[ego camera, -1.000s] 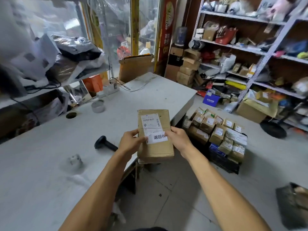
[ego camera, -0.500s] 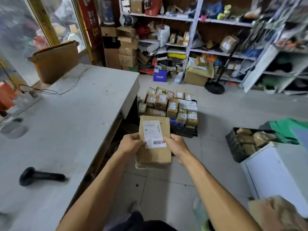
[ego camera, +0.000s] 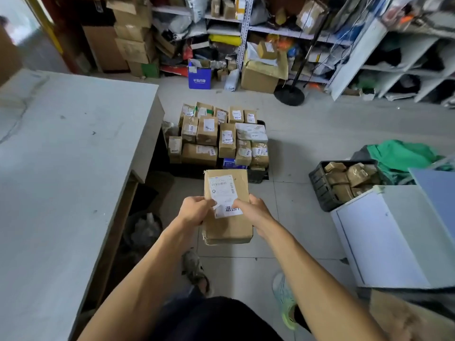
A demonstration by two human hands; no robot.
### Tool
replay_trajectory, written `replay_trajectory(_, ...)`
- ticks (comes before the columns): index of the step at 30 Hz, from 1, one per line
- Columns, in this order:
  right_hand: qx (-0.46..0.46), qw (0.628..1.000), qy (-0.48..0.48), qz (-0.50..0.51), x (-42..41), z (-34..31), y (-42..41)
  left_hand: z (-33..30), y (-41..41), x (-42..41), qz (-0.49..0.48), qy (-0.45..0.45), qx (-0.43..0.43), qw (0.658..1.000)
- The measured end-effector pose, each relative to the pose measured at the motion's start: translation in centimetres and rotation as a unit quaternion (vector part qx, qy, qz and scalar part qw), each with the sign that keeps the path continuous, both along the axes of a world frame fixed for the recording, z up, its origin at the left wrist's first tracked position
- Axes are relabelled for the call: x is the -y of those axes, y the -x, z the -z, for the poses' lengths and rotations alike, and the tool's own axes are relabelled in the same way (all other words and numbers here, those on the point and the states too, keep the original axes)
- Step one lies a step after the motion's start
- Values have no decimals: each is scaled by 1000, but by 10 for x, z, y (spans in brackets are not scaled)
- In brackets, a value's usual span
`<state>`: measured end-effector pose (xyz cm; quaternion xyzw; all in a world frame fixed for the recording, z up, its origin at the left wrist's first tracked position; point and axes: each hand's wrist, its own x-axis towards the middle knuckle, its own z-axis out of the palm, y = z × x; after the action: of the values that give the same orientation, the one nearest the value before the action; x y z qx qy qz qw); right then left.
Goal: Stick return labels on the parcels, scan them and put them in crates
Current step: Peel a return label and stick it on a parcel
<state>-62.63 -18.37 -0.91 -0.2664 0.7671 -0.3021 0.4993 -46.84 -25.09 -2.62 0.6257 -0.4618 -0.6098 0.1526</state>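
Shelving (ego camera: 246,33) crammed with boxes and bags lines the far wall, above a pale tiled floor (ego camera: 307,134). To the left stands a long grey-white table (ego camera: 61,168). Ahead on the floor, a black crate (ego camera: 258,174) is heaped with labelled brown parcels (ego camera: 206,131); a second black crate (ego camera: 320,185) to the right holds more crumpled cardboard packages, just beside a white cabinet (ego camera: 394,237). Held in the air over the floor is a flat brown cardboard parcel (ego camera: 229,227), creased and dented at its near edge, bearing a white shipping label (ego camera: 221,190) with a barcode and a white return label (ego camera: 230,210) printed in bold black characters. The left hand (ego camera: 194,212) grips the parcel's left edge, fingers curled; the right hand (ego camera: 251,210) grips the right edge, thumb pressing the return label.
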Motion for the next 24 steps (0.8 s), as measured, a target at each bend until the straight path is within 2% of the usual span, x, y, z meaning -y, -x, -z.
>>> replay_trajectory(4, 5, 999, -43, -10, 57, 8, 12, 12, 11, 55, -16, -40, 2, 999)
replay_trajectory(10, 105, 985, -131, -40, 120, 12, 32, 35, 23, 113, -20, -53, 49, 997)
replay_trajectory(17, 62, 982, -149, -95, 198, 27, 52, 49, 33, 185, -87, -68, 21, 994)
replay_trajectory(24, 50, 977, -132, -157, 316, 52, 95, 79, 62, 280, -100, -47, 59, 992)
